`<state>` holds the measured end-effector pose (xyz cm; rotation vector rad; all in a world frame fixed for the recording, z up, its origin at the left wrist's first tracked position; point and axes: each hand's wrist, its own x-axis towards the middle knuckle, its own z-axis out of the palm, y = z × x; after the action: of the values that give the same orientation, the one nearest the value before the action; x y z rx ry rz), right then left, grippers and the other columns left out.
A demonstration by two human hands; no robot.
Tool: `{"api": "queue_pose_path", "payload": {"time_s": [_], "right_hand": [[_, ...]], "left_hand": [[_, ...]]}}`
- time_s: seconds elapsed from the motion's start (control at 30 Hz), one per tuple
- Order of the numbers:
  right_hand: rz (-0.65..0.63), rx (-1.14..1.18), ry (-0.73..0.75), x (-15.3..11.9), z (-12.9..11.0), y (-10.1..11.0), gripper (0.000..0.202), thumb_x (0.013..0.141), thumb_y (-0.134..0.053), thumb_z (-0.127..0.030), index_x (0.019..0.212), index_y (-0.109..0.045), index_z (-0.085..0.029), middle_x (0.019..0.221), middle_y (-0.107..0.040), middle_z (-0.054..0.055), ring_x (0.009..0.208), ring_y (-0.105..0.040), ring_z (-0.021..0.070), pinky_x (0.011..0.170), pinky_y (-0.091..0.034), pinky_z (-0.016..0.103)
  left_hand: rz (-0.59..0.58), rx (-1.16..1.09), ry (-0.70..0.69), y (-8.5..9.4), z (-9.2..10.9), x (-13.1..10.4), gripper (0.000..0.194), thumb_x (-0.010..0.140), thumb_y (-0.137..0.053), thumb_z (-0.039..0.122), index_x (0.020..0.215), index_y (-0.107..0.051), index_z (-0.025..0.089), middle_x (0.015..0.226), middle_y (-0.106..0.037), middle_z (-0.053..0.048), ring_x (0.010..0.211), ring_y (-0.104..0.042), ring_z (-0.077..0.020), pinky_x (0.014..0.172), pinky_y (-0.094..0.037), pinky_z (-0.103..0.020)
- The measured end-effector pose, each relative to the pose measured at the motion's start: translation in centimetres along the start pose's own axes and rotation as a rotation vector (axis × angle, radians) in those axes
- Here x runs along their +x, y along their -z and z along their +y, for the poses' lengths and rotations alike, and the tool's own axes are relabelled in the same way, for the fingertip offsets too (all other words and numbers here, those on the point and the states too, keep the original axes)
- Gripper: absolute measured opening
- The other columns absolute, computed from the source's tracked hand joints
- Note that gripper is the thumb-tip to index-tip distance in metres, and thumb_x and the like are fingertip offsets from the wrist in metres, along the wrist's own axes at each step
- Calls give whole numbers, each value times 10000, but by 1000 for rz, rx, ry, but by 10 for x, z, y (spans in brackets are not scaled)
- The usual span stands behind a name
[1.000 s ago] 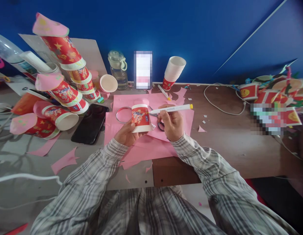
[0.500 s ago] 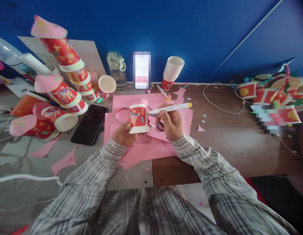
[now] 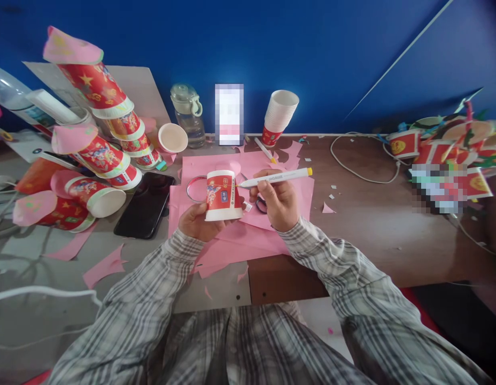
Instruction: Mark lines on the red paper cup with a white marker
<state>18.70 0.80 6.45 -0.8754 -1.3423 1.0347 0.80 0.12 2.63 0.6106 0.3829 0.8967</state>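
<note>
A red and white paper cup with printed figures is gripped in my left hand, upside down with its white rim at the bottom. My right hand pinches a white marker with a yellow end, its grey tip pointing left, a short gap from the cup. Beneath both hands lie pink paper sheets. Dark-handled scissors lie partly hidden under my right hand. A roll of tape rests on the paper behind the cup.
Stacked red cups with pink paper tops lean at the left, beside a black phone. A water bottle, a lit screen and a cup stack stand at the back. Decorated cups and a cable are rightward.
The cup has turned slightly in my left hand and shifted a little left. The marker tip, close against the cup's side before, is now apart from it.
</note>
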Motion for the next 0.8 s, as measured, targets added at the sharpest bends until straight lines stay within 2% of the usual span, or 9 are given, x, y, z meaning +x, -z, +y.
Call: {"api": "queue_pose_path", "payload": {"time_s": [0.17,0.37,0.63,0.8], "right_hand": [[-4,22,-20,-2,-5,-1,197,834,-504,-357,930,-517,-186,633,-569,-16,527,-569,118,479,-452,249],[-9,18,-24,-2,-7,-3,197,825,-509,-363,918,-505,-190,645,-577,-11,529,-576,120,450,-435,233],[-37,6,-29,-4,-8,-4,172,824,-491,-338,865,-539,-178,605,-547,-14,523,-542,124,502,-463,271],[-115,-17,-70,-4,-5,-4,149,817,-470,-285,814,-547,-158,535,-527,-24,461,-491,113,461,-412,256]], "left_hand": [[-21,5,5,3,0,-1,700,609,-612,450,1213,-419,155,1207,-542,-138,1157,-473,-363,1023,-310,-584],[-24,7,18,4,1,0,674,593,-627,465,1168,-469,150,1180,-564,-142,1167,-459,-380,983,-363,-584],[46,-16,-23,2,2,0,648,612,-612,446,1178,-467,166,1146,-588,-109,1125,-502,-339,979,-386,-534],[98,-48,-74,6,2,1,559,635,-597,425,1112,-523,141,1091,-624,-94,1127,-499,-342,999,-357,-549]]}}
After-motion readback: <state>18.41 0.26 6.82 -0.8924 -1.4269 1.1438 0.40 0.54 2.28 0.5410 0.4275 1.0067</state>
